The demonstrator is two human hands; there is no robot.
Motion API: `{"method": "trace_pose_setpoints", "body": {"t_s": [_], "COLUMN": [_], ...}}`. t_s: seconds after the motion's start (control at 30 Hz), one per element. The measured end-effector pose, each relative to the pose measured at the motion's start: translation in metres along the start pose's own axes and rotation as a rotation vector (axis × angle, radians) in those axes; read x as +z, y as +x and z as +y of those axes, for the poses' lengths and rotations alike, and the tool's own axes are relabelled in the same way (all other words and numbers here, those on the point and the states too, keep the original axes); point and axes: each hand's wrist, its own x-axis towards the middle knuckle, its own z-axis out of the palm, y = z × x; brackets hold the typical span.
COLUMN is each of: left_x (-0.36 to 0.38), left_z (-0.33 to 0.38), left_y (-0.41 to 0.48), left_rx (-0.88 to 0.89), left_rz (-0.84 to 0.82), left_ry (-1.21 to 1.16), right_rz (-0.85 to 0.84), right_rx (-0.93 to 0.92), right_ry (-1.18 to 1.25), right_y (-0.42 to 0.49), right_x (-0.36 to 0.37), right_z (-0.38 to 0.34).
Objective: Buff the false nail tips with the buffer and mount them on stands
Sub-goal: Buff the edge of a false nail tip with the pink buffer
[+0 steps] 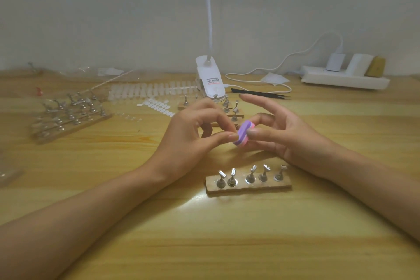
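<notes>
My right hand [279,129] pinches a small purple and pink buffer block [311,134] between thumb and fingers above the table's middle. My left hand [195,129] has thumb and forefinger pressed together right against the buffer; a nail tip between them is too small to make out. In front of my hands lies a wooden stand strip [248,185] with several bare metal holders. Further strips [70,116] with holders sit at the left, and another [231,111] behind my hands. Rows of clear nail tips [150,91] lie at the back.
A white clip lamp [210,79] stands at the back centre, its cable running to a white power strip [343,77] at the right. Black tweezers [259,94] lie beside the lamp. Clear plastic packaging [91,73] sits at the back left.
</notes>
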Motion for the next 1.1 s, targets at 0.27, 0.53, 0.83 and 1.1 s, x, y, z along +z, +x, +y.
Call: {"method": "trace_pose_setpoints", "body": {"t_s": [0.27,0.53,0.83,1.1], "left_x": [0.0001,0.0000,0.0000,0.0011], "left_z": [-0.0013,-0.0025,-0.0024,-0.0013], "left_y": [0.0017,0.0020,0.0023,0.0025], "left_rx": [0.014,0.001,0.018,0.057], "left_rz": [0.004,0.021,0.045,0.034], "left_ry": [0.006,-0.004,0.010,0.032], "right_rz": [-0.002,0.027,0.060,0.058], "right_rx": [-0.015,-0.040,-0.028,-0.016], "right_ry": [0.019,0.006,0.047,0.039], "right_y": [-0.0007,-0.0014,-0.0007,0.0006], "right_x": [0.0016,0.0023,0.0012,0.0001], "right_z": [0.0023,0.0038,0.0029,0.0027]}}
